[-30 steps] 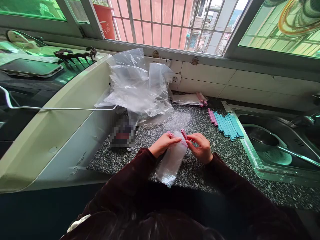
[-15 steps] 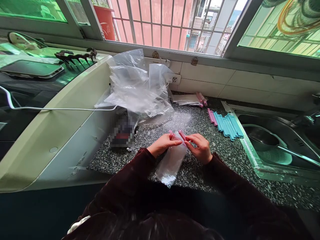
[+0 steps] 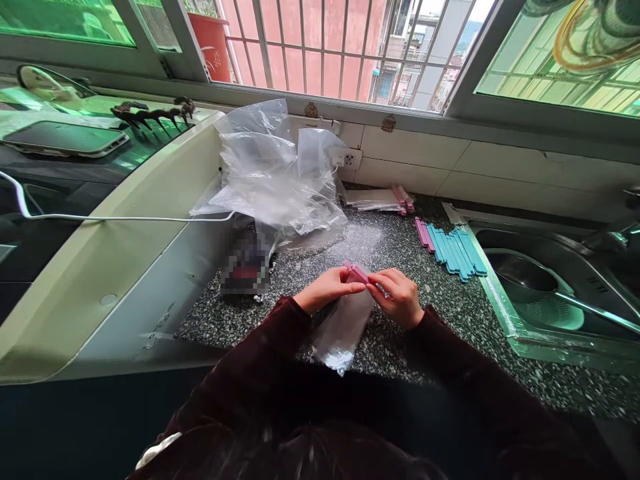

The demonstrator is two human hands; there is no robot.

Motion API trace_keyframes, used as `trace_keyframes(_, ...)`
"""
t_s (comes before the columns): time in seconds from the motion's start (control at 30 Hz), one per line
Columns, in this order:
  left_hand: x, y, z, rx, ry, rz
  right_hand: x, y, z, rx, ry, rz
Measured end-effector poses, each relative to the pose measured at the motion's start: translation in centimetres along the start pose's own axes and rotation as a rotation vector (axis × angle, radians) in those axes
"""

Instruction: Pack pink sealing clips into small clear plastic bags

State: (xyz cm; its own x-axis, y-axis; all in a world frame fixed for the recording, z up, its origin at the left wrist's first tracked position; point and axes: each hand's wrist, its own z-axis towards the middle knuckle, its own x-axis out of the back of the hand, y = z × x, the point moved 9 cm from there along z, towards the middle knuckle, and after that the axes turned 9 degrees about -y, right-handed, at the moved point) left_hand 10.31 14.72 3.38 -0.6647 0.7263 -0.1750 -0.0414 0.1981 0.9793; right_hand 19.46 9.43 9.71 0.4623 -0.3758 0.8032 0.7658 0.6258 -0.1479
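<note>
A pink bag sealing clip (image 3: 357, 272) lies across the top end of a clear plastic bag (image 3: 344, 327). My left hand (image 3: 331, 289) is closed on the clip's left end, the thumb pointing right along it. At the clip's right end my right hand (image 3: 398, 295) pinches with thumb and fingertips. The bag hangs from the clip toward me, its lower end by the counter's front edge. Whether the clip's two halves are fully pressed together cannot be made out.
A heap of clear plastic bags (image 3: 280, 180) lies at the back left. Behind are clipped bags (image 3: 377, 199). Pink clips (image 3: 425, 235) and several blue clips (image 3: 455, 251) rest beside the sink (image 3: 505, 313), which holds a pan (image 3: 523, 273). A white cable (image 3: 135, 218) crosses on the left.
The pink clip's right part, raised at an angle before, has swung down in line with the rest across the bag's top. My right hand moved slightly with it.
</note>
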Motion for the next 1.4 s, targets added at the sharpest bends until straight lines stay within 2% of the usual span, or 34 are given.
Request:
trace_keyframes(0.17,0.2,0.2,0.0,-0.039,0.026,0.064,-0.2,-0.1,-0.1,0.019,-0.008,-0.013)
trace_keyframes(0.43,2.1,1.4,-0.5,-0.11,0.253,0.337,-0.6,-0.5,0.0,0.059,-0.052,-0.095)
trace_keyframes(0.67,2.7,1.9,-1.0,-0.117,0.373,0.452,-1.0,-1.0,0.0,0.106,-0.072,-0.146)
trace_keyframes(0.77,2.7,1.9,-1.0,-0.115,0.372,0.428,-1.1,-0.8,0.0,0.087,-0.086,-0.106)
trace_keyframes(0.83,2.7,2.0,-1.0,-0.125,0.37,0.399,-0.7,-0.4,0.0,0.049,-0.051,-0.066)
trace_keyframes(0.97,2.7,2.6,-1.3,-0.183,0.364,0.358,0.7,2.4,-0.2,-0.163,0.072,0.136)
trace_keyframes(1.07,2.3,3.0,-1.4,-0.236,0.33,0.368,-0.5,4.2,-0.2,-0.245,-0.045,0.351)
trace_keyframes(1.17,2.1,3.4,-1.6,-0.278,0.31,0.401,-2.0,4.5,-0.2,-0.257,-0.197,0.468)
trace_keyframes(1.4,2.1,4.8,-2.0,-0.335,0.326,0.631,-2.3,4.5,-0.5,-0.311,-0.178,0.529)
